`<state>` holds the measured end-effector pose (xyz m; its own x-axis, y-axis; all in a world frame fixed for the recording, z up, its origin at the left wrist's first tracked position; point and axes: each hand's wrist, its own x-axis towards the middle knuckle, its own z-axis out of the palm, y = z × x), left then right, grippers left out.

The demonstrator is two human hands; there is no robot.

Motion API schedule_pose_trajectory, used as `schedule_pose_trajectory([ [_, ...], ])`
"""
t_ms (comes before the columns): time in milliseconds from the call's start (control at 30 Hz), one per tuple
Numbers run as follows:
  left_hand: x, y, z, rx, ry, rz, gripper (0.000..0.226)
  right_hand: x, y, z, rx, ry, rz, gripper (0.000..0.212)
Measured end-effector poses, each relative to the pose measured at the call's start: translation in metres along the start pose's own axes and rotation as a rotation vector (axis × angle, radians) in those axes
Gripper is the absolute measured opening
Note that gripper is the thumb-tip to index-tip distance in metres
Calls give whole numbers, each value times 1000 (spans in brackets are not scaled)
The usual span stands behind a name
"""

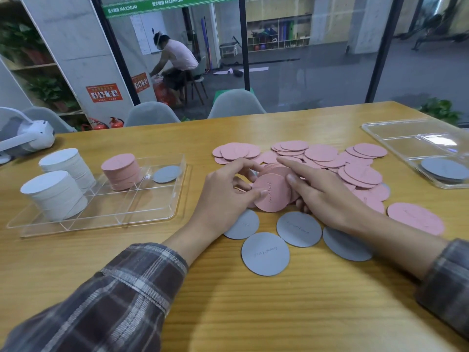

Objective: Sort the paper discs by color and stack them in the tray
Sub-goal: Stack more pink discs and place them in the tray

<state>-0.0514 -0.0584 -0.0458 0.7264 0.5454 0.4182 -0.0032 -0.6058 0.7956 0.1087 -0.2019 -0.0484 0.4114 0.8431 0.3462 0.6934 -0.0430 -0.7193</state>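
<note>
Between both hands stands a tilted bundle of pink discs (272,195). My left hand (225,193) grips it from the left, thumb on the front disc. My right hand (321,196) holds it from the right, index finger stretched over its top. Loose pink discs (322,154) lie scattered behind and to the right. Several grey discs (265,254) lie flat on the table in front of the hands. The clear tray (142,214) on the left holds two white stacks (54,195), a pink stack (121,171) and one grey disc (166,174).
A second clear tray (396,141) at the right holds grey discs (444,168). A white headset (28,137) lies at the far left. Grey chairs (236,104) stand behind the wooden table (253,313). A person sits beyond the glass wall.
</note>
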Motion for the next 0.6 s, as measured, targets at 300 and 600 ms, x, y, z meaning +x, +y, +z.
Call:
schedule_pose_trajectory([
  [300, 1, 1, 8, 25, 74, -11, 33, -1, -5, 6, -160, -29, -112, 55],
  [600, 4, -19, -9, 549, -96, -103, 40, 6, 8, -4, -352, 58, -108, 59],
])
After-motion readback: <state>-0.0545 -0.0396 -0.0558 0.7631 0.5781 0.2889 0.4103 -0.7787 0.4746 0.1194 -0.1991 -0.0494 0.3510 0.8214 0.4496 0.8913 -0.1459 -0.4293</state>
